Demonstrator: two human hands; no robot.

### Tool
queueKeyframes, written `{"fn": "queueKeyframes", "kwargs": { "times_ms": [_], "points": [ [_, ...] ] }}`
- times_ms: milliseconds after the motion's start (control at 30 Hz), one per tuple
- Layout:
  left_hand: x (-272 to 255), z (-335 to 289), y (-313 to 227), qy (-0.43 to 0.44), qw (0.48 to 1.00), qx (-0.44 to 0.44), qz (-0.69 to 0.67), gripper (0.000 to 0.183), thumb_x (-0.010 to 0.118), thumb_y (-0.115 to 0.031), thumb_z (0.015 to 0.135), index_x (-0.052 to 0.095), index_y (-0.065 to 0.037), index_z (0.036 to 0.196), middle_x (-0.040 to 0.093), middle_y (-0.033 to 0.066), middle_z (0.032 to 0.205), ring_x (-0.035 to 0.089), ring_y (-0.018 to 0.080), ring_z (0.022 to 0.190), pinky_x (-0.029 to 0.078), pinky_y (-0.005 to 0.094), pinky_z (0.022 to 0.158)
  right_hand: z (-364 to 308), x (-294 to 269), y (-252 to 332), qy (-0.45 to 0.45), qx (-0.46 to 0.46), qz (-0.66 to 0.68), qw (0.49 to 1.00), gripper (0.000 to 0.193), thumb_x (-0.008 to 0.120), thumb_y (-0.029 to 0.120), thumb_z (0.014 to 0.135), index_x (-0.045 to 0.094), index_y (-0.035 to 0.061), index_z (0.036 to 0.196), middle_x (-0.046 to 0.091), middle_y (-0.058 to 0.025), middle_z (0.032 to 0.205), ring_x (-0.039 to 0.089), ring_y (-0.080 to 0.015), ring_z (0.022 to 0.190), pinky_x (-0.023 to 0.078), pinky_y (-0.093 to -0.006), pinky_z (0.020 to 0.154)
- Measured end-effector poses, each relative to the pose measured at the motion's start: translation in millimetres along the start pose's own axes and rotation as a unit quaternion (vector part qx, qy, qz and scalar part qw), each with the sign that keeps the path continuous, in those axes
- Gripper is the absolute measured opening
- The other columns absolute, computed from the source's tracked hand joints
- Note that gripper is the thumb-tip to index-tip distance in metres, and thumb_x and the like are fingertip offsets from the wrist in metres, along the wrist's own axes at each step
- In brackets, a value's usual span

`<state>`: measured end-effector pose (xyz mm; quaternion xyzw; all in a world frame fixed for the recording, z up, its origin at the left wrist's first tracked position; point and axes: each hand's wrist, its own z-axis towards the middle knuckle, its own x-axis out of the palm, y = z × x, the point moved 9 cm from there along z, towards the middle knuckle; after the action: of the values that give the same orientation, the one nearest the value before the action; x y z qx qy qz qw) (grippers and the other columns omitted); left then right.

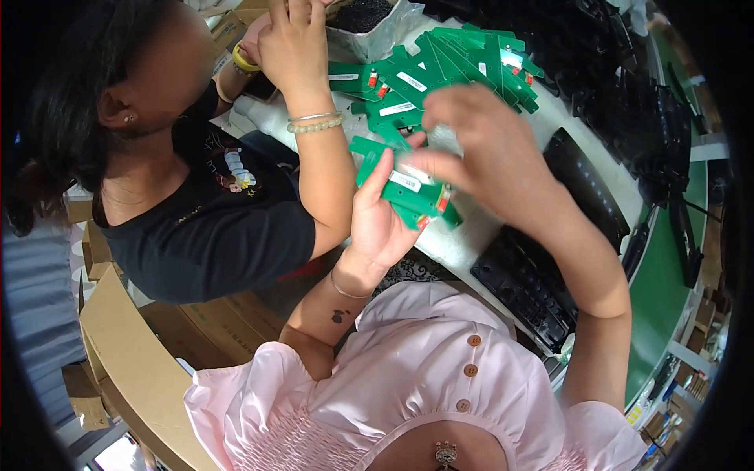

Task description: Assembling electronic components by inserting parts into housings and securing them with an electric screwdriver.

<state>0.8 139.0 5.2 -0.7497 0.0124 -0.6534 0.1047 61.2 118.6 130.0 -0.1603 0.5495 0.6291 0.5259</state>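
Observation:
Several green circuit boards with white labels and small red-and-white parts lie fanned out in my left hand. Its thumb presses on their top face while the other fingers are mostly hidden behind them. Just above and to the right of these boards hovers my right hand, its fingers bent and smeared by motion. I cannot make out anything between them. Beyond both hands, a loose heap of similar green circuit boards is spread over the table.
At my left a co-worker in a black T-shirt reaches over the table. A white-lined container of black bits stands at the back. Black plastic panels lie on the right, and cardboard boxes stand at lower left.

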Motion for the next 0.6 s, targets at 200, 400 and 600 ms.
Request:
{"fn": "queueKeyframes", "kwargs": {
  "times_ms": [200,400,600],
  "points": [
    [2.7,-16.9,20.5,-0.006,0.996,-0.078,0.048,0.055,0.04,-0.042,0.086,0.034,-0.004,0.126,0.05,0.0139,0.097,0.052,0.0248,0.086,0.041,0.0494,0.084,85.1,60.4,-47.9,0.026,-0.064,-0.196,0.978,0.03,0.066,0.026,0.069,0.063,0.0023,0.087,0.062,-0.009,0.084,0.054,-0.0265,0.089,0.045,-0.0331,0.08],
    [-9.8,-26.2,8.8,-0.052,0.989,-0.053,0.13,0.048,0.048,-0.029,0.084,0.035,-0.007,0.124,0.055,0.011,0.097,0.055,0.0183,0.083,0.047,0.0369,0.077,112.9,114.0,-43.5,0.19,0.072,-0.288,0.936,0.02,0.055,0.011,0.073,0.064,0.007,0.091,0.062,-0.0116,0.097,0.053,-0.0265,0.102,0.043,-0.0338,0.084],
    [-15.8,-23.3,6.4,-0.054,0.985,-0.054,0.156,0.044,0.049,-0.027,0.084,0.038,-0.007,0.121,0.056,0.0107,0.094,0.056,0.018,0.082,0.047,0.0356,0.076,119.5,122.0,-52.0,0.19,0.126,-0.273,0.934,0.034,0.055,0.011,0.072,0.056,0.0069,0.107,0.06,-0.0105,0.103,0.053,-0.0273,0.102,0.043,-0.0339,0.085]
  ]
}}
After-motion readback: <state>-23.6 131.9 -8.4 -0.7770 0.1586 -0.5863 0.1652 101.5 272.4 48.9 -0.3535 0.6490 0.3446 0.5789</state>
